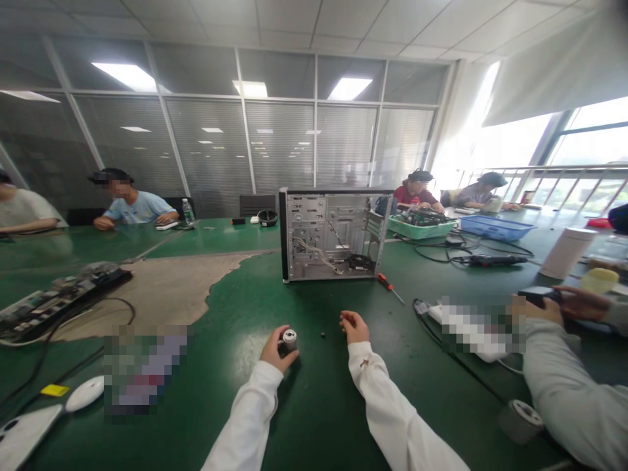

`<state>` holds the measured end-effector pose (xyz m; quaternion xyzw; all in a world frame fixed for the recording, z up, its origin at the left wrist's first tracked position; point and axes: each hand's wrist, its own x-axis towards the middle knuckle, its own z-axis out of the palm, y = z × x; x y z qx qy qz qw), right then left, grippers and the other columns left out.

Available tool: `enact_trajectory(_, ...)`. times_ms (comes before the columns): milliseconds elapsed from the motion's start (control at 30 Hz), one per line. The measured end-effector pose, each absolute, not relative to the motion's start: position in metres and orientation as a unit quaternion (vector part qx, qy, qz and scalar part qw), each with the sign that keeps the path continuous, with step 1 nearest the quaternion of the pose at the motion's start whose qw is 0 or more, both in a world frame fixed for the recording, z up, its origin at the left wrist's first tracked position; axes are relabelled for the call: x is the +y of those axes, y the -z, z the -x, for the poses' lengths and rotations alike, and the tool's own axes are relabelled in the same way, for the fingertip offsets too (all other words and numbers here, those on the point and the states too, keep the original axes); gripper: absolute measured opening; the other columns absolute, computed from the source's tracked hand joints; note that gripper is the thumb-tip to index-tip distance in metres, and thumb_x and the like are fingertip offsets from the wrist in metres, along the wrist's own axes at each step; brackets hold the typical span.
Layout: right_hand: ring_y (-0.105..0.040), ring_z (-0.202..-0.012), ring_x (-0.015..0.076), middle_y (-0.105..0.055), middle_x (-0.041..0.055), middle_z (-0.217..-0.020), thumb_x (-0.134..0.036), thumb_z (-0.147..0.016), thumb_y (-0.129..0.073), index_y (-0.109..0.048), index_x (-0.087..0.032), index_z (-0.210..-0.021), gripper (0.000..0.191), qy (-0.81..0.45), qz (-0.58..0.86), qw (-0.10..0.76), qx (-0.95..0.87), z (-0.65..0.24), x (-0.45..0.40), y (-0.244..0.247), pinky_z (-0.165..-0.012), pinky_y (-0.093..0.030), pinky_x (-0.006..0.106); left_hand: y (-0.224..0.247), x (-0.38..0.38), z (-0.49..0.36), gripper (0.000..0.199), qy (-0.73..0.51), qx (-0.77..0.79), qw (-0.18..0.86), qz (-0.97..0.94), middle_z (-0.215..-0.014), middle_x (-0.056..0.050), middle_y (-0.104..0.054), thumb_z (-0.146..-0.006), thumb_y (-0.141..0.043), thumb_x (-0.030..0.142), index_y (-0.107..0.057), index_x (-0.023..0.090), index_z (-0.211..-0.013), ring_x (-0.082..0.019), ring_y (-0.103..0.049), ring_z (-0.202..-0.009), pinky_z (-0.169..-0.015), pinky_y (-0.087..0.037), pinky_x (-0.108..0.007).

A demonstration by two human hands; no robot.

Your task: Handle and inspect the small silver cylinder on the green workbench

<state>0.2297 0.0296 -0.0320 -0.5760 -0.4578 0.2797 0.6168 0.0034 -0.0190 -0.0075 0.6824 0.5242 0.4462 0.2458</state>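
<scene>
My left hand (pixel 275 350) is closed around a small silver metal cylinder (pixel 290 339), thumb on its near side and fingers behind it. The cylinder stands upright on the green table, and its round top with dark marks faces up. To its right, my right hand (pixel 355 326) hovers just over the tabletop with curled fingertips drawn together. Whatever they may hold is too small to make out. A tiny dark piece (pixel 322 334) lies on the table between my two hands. Beyond them stands an opened computer case (pixel 333 235), its metal inside and loose cables showing.
An orange-handled screwdriver (pixel 386 282) lies right of the case. A white power strip (pixel 468 330) and a co-worker's hands (pixel 544 307) are on the right, near another metal cylinder (pixel 523 418). Circuit boards (pixel 63 297) and cables lie left. Green (pixel 424 226) and blue baskets (pixel 495 227) stand behind.
</scene>
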Motion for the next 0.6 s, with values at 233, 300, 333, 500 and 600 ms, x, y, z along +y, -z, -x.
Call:
enact_trajectory(233,-0.059,-0.055,0.0145,-0.062,0.0049,-0.072,-0.032,-0.058,-0.048,-0.055,-0.014,-0.079,0.029,-0.3,0.58,0.618,-0.437,-0.237,0.029,0.038,-0.045,-0.048,0.024,-0.002,-0.025,-0.003,0.048,-0.441,0.523,0.267,-0.679,-0.097,-0.007,-0.055,-0.055,-0.059,0.021,-0.041,0.017,-0.1,-0.018,-0.053,-0.087,-0.073,-0.043,-0.032)
enact_trajectory(300,-0.059,-0.055,0.0143,-0.062,0.0051,-0.072,-0.033,-0.059,-0.047,-0.055,-0.014,-0.08,0.029,-0.296,0.58,0.613,-0.447,-0.237,0.026,0.038,-0.045,-0.047,0.024,-0.001,-0.024,-0.004,0.045,-0.454,0.525,0.258,-0.672,-0.093,-0.006,-0.056,-0.054,-0.059,0.022,-0.043,0.017,-0.096,-0.018,-0.054,-0.085,-0.071,-0.044,-0.031)
enact_trajectory(333,-0.059,-0.054,0.0143,-0.062,0.0052,-0.072,-0.033,-0.06,-0.046,-0.055,-0.014,-0.08,0.029,-0.294,0.58,0.609,-0.453,-0.237,0.024,0.038,-0.045,-0.047,0.024,0.0,-0.024,-0.004,0.043,-0.456,0.528,0.252,-0.671,-0.09,-0.005,-0.057,-0.054,-0.06,0.022,-0.044,0.017,-0.093,-0.017,-0.054,-0.083,-0.07,-0.044,-0.031)
enact_trajectory(500,-0.058,-0.061,0.0143,-0.061,0.0041,-0.074,-0.028,-0.061,-0.045,-0.055,-0.015,-0.082,0.026,-0.271,0.573,0.578,-0.515,-0.231,0.013,0.036,-0.056,-0.047,0.027,0.005,-0.021,-0.006,0.042,-0.453,0.539,0.23,-0.672,-0.086,-0.004,-0.058,-0.051,-0.061,0.022,-0.044,0.018,-0.089,-0.017,-0.055,-0.079,-0.068,-0.044,-0.031)
enact_trajectory(600,-0.057,-0.066,0.0141,-0.06,0.0023,-0.074,-0.023,-0.058,-0.048,-0.057,-0.017,-0.079,0.023,-0.245,0.56,0.548,-0.571,-0.223,0.007,0.033,-0.065,-0.046,0.028,0.008,-0.02,-0.006,0.042,-0.456,0.542,0.227,-0.668,-0.086,-0.004,-0.057,-0.051,-0.061,0.022,-0.043,0.018,-0.089,-0.017,-0.055,-0.078,-0.067,-0.044,-0.031)
